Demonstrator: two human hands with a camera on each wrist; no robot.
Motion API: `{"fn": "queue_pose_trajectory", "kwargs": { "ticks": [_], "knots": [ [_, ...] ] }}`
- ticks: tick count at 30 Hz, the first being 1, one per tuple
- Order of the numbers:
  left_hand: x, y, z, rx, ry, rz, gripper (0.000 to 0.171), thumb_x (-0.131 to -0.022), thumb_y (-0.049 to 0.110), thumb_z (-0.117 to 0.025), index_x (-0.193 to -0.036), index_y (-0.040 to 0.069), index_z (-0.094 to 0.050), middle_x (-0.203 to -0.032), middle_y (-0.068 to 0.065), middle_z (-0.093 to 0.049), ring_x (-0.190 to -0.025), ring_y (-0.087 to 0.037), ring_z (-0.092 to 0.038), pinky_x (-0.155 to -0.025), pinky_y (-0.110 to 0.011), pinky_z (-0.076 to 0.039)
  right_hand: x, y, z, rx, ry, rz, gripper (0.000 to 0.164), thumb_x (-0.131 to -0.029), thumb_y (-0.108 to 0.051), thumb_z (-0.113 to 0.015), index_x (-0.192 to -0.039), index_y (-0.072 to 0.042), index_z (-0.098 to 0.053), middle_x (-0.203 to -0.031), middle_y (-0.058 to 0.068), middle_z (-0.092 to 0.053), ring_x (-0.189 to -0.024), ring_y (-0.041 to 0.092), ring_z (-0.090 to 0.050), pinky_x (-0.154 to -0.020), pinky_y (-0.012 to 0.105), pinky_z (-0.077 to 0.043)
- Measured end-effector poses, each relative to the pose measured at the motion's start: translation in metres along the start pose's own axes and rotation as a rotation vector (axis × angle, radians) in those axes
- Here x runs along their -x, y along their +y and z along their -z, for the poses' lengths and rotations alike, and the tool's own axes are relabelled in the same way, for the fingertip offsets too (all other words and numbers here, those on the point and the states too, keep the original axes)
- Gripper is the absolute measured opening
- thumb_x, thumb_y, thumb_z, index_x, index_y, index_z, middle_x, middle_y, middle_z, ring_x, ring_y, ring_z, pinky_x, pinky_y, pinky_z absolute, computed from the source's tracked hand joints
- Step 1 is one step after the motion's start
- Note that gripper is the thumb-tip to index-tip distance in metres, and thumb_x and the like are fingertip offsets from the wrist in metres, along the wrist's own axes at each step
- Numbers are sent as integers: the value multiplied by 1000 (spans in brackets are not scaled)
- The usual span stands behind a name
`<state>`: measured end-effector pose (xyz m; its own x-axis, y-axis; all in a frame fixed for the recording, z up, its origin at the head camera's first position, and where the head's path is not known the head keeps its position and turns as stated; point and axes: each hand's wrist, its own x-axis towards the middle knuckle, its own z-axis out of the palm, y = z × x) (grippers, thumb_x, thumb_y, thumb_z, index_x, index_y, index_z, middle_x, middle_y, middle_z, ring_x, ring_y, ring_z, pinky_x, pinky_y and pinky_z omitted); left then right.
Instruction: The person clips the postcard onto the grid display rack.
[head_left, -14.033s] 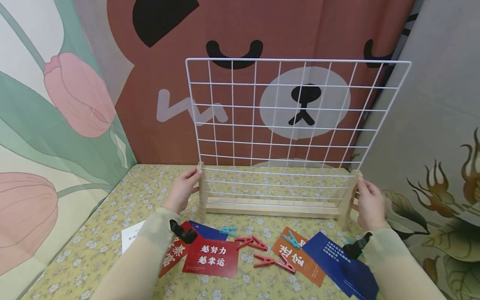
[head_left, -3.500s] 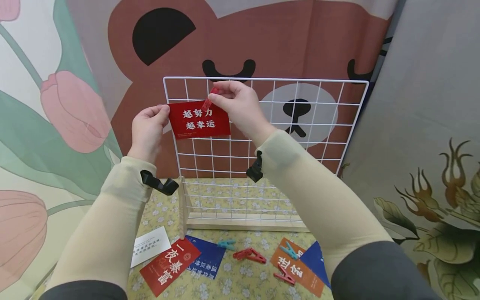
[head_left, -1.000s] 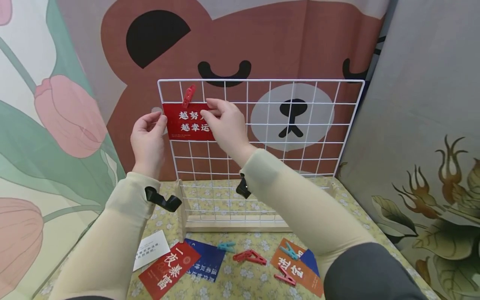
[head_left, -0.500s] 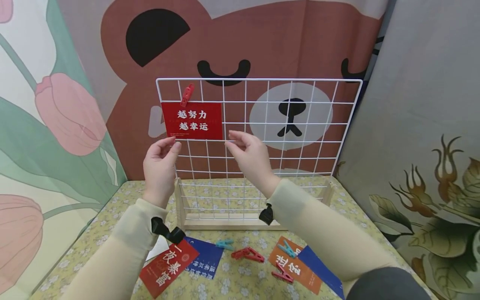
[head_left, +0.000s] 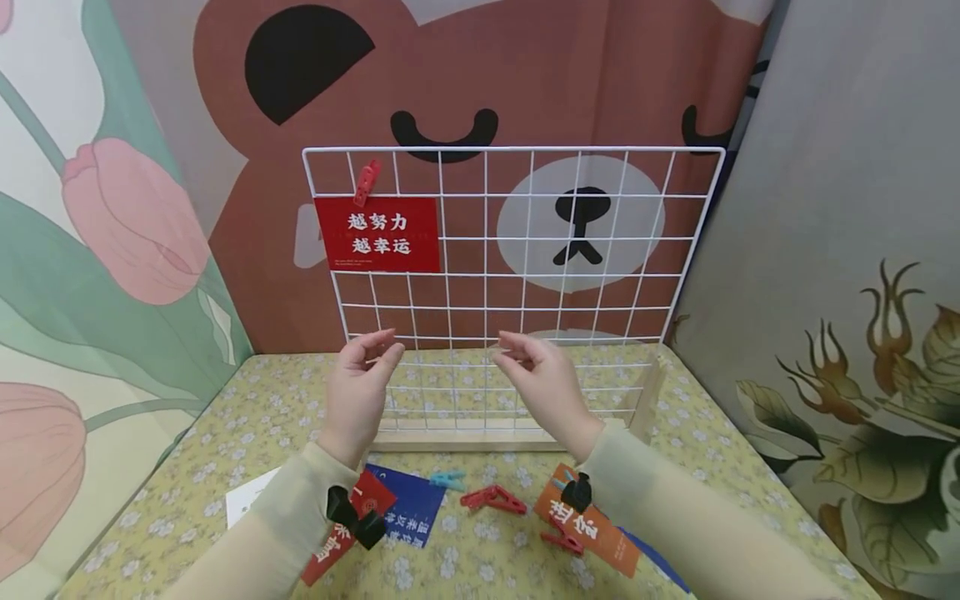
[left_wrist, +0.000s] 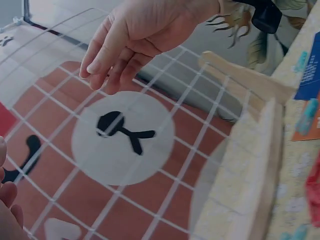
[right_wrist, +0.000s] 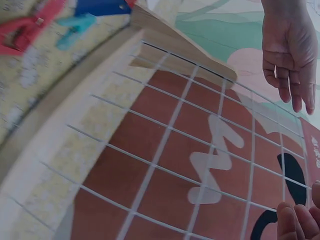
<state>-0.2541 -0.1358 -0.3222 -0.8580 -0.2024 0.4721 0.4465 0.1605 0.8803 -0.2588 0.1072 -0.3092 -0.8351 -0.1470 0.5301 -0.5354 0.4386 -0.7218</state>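
A white wire grid (head_left: pixel 510 195) stands upright in a wooden base (head_left: pixel 465 446). On its upper left hangs a red card (head_left: pixel 386 260) with white characters, fastened at the top edge by a red clothespin (head_left: pixel 366 183). Both hands hover apart before the lower grid, holding nothing. The left hand (head_left: pixel 358 392) has loosely bent fingers below the card; the right hand (head_left: pixel 547 383) mirrors it near the middle. In the left wrist view the right hand (left_wrist: pixel 145 30) shows in front of the wires. The left hand (right_wrist: pixel 290 55) appears at upper right in the right wrist view.
On the flowered tablecloth (head_left: pixel 480 575) lie a white card (head_left: pixel 243 500), another red card (head_left: pixel 322 567), a blue card (head_left: pixel 420 512), an orange card (head_left: pixel 611 550) and a partly hidden blue card (head_left: pixel 660 568). A teal clothespin (head_left: pixel 447 480) and red clothespins (head_left: pixel 495 498) lie between.
Since the first frame, the red card has gone from the table onto the grid with a red clothespin. Over the last second both hands have left it and moved down, the right hand also rightward.
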Motion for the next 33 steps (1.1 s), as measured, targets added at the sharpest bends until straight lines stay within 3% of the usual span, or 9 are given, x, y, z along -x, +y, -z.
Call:
{"fn": "queue_pose_trajectory", "kwargs": {
  "ticks": [8,17,21,26,33],
  "knots": [
    [29,-26,-12,-47,-52,114,31,-92,31,-67,-119,15,-65,-110,-4,-58,-96,-19,-55,-80,-31,-46,41,25,-1,18,-60,-149,32,-94,-20,-65,-125,-14,-64,-117,0,-65,-94,10,-62,-78,31,-52],
    [68,-53,-27,-48,-132,230,26,-91,24,-68,-116,16,-67,-106,-4,-61,-95,-20,-56,-82,-34,-46,73,49,1,73,-172,-285,28,-91,-23,-68,-118,-19,-68,-110,-2,-65,-88,8,-60,-70,29,-50],
    [83,-56,-32,-61,-213,301,27,-92,22,-67,-118,15,-66,-105,-5,-60,-94,-21,-56,-78,-35,-47,83,57,4,153,-279,-315,21,-89,-20,-71,-110,-16,-71,-103,-2,-67,-85,9,-60,-70,30,-51],
    [96,-56,-34,-127,-366,400,28,-92,24,-67,-117,12,-65,-106,-6,-59,-92,-20,-55,-72,-34,-47,97,68,9,272,-462,-308,18,-86,-15,-73,-103,-9,-71,-93,-2,-66,-81,13,-61,-68,34,-51],
    [110,-63,-35,-211,-529,430,29,-89,23,-70,-113,6,-66,-98,-6,-61,-83,-18,-56,-67,-34,-48,115,76,14,472,-608,-283,17,-79,-26,-79,-81,-15,-67,-72,-5,-61,-65,13,-56,-58,37,-46]
  ]
}}
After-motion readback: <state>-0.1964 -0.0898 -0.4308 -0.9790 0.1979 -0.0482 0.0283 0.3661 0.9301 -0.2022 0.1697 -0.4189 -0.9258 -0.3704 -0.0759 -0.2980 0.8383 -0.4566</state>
